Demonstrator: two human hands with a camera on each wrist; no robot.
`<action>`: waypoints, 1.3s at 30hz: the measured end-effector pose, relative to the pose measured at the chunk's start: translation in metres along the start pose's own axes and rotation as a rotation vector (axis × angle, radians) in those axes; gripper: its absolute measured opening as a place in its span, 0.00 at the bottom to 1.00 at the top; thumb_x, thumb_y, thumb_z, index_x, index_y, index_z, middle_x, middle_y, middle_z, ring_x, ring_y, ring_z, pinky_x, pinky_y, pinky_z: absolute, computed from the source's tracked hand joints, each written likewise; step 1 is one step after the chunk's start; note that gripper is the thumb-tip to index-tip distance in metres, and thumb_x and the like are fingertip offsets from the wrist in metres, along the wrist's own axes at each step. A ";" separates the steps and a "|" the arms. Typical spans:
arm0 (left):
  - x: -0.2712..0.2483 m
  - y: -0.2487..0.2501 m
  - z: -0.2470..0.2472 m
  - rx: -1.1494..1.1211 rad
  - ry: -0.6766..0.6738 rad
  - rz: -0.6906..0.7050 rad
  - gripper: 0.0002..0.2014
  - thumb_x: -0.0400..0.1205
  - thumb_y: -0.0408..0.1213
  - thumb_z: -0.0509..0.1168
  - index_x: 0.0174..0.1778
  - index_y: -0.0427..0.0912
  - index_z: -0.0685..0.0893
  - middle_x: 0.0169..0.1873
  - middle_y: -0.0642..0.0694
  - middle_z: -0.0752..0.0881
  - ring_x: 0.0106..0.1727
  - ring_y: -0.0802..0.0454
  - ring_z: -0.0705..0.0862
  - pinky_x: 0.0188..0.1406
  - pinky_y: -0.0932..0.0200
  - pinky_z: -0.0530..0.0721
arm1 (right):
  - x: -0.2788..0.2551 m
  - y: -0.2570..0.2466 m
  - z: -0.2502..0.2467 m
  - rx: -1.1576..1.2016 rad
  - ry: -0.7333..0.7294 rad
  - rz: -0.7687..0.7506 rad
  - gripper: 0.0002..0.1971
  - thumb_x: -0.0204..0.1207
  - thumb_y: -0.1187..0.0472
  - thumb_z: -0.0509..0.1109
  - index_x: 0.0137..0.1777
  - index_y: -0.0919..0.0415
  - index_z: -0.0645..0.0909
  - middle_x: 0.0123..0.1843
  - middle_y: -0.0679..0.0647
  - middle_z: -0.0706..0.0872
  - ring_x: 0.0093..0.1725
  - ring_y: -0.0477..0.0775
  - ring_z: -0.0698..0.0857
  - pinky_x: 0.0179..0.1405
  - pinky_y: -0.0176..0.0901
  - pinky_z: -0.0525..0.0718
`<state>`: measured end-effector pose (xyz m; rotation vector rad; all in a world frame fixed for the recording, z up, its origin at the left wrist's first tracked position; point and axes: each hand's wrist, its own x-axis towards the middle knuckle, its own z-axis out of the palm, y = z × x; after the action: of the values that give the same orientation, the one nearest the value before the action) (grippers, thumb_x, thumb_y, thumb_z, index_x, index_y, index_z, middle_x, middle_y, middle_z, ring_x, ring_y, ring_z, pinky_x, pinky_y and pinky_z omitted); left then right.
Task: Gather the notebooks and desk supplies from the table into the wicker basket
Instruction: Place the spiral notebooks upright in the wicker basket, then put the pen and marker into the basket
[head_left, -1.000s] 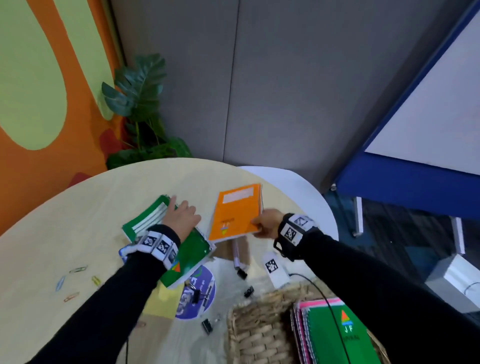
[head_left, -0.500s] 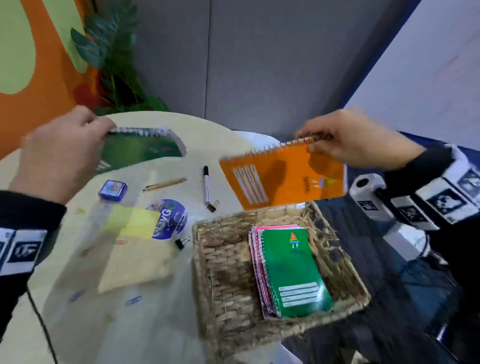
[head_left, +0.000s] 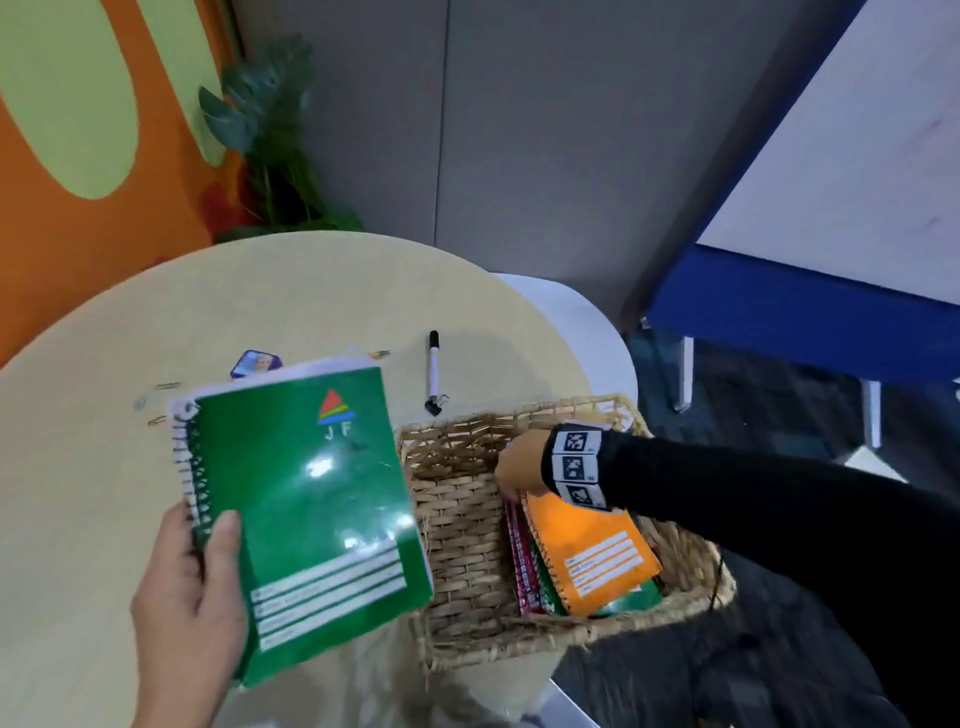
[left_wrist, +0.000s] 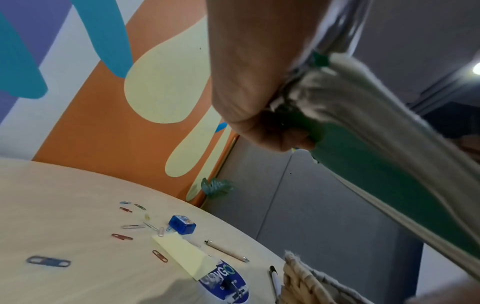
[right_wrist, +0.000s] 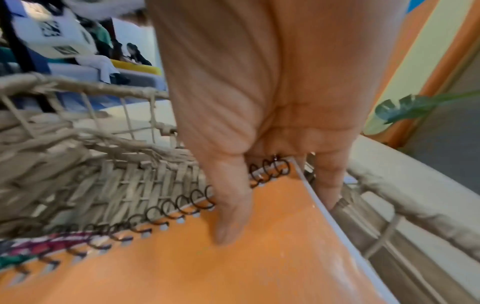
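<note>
Over the wicker basket (head_left: 462, 525) at the table (head_left: 104, 493) edge, the right hand (head_left: 522, 462) has its grip pinching the orange notebook (head_left: 592, 551) by its spiral corner, atop the notebooks inside. Left hand (head_left: 187, 587) grips the green notebook (head_left: 306, 499) above the table, thumb on its cover.

The green notebook (head_left: 311, 514) cover reads "JF"; the round sticker (left_wrist: 225, 284) reads "OYGO".
</note>
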<state>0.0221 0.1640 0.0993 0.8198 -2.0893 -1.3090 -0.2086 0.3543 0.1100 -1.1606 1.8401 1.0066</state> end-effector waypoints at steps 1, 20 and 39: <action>-0.008 0.002 0.001 -0.012 -0.026 -0.009 0.13 0.76 0.58 0.55 0.49 0.58 0.77 0.40 0.38 0.86 0.42 0.40 0.84 0.37 0.57 0.79 | 0.006 0.003 0.003 -0.049 0.026 -0.007 0.16 0.81 0.65 0.63 0.68 0.65 0.78 0.64 0.62 0.84 0.64 0.65 0.82 0.59 0.59 0.82; 0.009 0.049 0.069 0.099 -0.652 0.091 0.09 0.83 0.44 0.62 0.57 0.60 0.82 0.45 0.64 0.89 0.49 0.76 0.85 0.41 0.86 0.78 | -0.087 0.028 0.140 2.071 0.653 -0.073 0.20 0.77 0.79 0.64 0.64 0.59 0.81 0.59 0.53 0.91 0.62 0.55 0.88 0.63 0.50 0.85; 0.201 -0.055 0.099 0.689 -0.497 0.147 0.13 0.81 0.29 0.60 0.59 0.36 0.84 0.53 0.37 0.88 0.57 0.41 0.85 0.55 0.54 0.80 | -0.042 0.023 0.123 0.845 0.135 0.618 0.22 0.73 0.41 0.67 0.60 0.54 0.80 0.60 0.52 0.87 0.60 0.54 0.86 0.56 0.43 0.82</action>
<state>-0.1718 0.0559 0.0348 0.6124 -3.0094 -0.7469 -0.1954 0.4849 0.0994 -0.1494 2.4321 0.3342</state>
